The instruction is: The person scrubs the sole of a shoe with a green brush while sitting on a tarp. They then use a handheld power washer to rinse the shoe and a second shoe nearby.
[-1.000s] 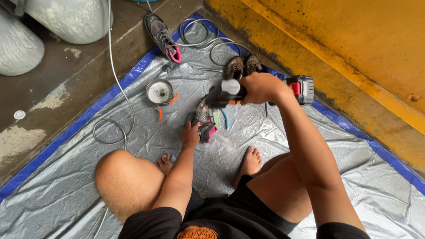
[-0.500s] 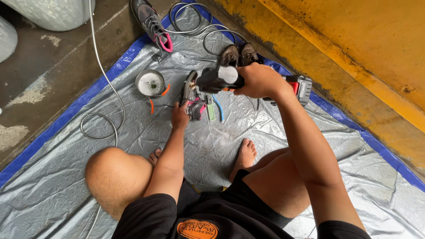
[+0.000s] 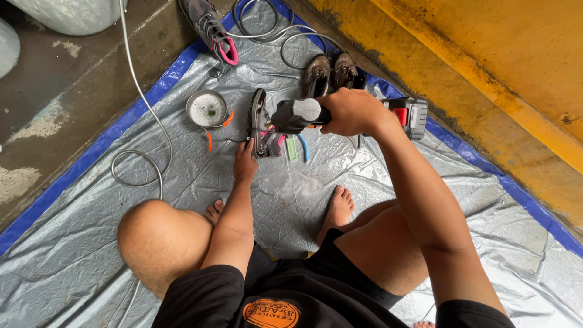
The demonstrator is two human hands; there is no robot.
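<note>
Right hand [image 3: 352, 112] gripping cordless drill [image 3: 303, 113], left hand [image 3: 245, 163] closed on upturned shoe [image 3: 262, 124], silver tarp [image 3: 73, 255]

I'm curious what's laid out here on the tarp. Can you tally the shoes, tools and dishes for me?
Shoes: 4 (held grey-pink shoe, grey-pink shoe, brown pair)
Cordless power tool: 1
Round metal dish: 1
Total: 6

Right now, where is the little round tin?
In the head view, the round tin sits on the silver tarp, upper left of the left hand, just left of the shoe being drilled.
</note>
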